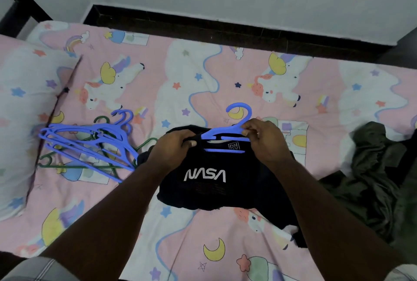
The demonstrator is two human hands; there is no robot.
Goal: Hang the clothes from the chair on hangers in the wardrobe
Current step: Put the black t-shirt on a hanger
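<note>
Fingers (188, 143) of the left hand (173, 147) pinched the black NASA shirt (203, 190) collar, while the blue hanger (228, 132) was gripped by the right hand (264, 140), likely so it could be slid inside.

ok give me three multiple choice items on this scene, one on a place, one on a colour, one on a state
1. Where is the spare hanger pile?
A. left of the black shirt
B. on the pillow
C. on the floor

2. What colour is the hanger in the hands?
A. green
B. blue
C. white

3. What is the left hand doing?
A. resting flat
B. pinching the shirt's collar
C. hanging idle

Key: 1 A, the pile lies on the bed beside the shirt. 2 B, blue hook and bars show. 3 B, its fingers pinch fabric while the right hand holds the hanger.
</note>
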